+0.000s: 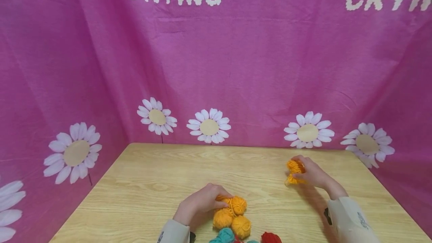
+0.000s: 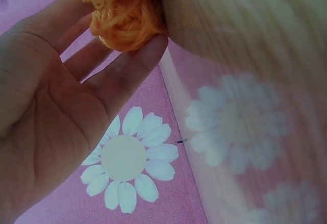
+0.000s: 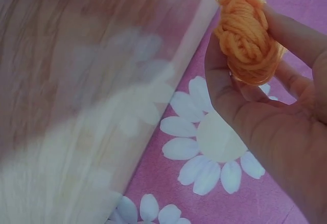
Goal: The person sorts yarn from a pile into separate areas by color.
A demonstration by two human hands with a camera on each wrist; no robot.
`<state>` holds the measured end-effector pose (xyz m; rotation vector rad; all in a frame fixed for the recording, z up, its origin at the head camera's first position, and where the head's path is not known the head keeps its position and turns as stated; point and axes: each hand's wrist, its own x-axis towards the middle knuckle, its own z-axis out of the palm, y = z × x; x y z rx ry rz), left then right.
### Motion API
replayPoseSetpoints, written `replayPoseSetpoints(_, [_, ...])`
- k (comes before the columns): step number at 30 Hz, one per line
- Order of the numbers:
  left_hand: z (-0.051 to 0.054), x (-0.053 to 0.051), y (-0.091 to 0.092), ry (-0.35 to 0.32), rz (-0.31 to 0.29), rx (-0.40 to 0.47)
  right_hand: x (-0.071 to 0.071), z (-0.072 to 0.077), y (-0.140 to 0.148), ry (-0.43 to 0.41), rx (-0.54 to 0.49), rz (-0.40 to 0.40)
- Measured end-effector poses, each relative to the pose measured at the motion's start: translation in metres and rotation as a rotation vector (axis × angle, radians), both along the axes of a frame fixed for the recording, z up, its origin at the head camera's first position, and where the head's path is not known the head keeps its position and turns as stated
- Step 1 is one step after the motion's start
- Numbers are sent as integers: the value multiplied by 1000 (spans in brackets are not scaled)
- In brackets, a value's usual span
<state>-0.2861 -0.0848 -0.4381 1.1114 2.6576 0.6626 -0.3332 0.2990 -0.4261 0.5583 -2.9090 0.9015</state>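
Several orange yarn balls (image 1: 241,226) sit in a cluster at the front middle of the table. My left hand (image 1: 201,199) curls its fingers and thumb round an orange ball at the cluster's upper left; in the left wrist view the hand (image 2: 61,96) has its fingertips against orange yarn (image 2: 127,22). Farther back on the right, my right hand (image 1: 314,175) pinches an orange yarn bundle (image 1: 295,167). The right wrist view shows this bundle (image 3: 248,35) between thumb and fingers of the hand (image 3: 271,112), a loose strand at its top.
Teal yarn (image 1: 224,235) and red yarn (image 1: 270,237) lie at the front edge of the view, below the orange cluster. The wooden table (image 1: 162,171) is bordered by a pink cloth (image 1: 236,66) with white daisies at its back and sides.
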Motion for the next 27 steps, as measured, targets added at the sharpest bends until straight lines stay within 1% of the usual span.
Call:
replayPoseSetpoints(2, [-1, 0, 0, 4, -1, 0, 0, -1, 1, -11, 0, -4])
replayPoseSetpoints(8, [0, 2, 1, -10, 9, 3, 0, -4, 2, -54, 9, -18])
replayPoseSetpoints(14, [1, 2, 1, -14, 12, -3, -1, -9, 4, -48, 18, 7])
replayPoseSetpoints(18, [1, 2, 2, -4, 4, -12, -1, -12, 5, -50, 33, 24])
replayPoseSetpoints(27, [5, 3, 3, 3, -8, -34, 1, -13, 5, -61, 65, 42])
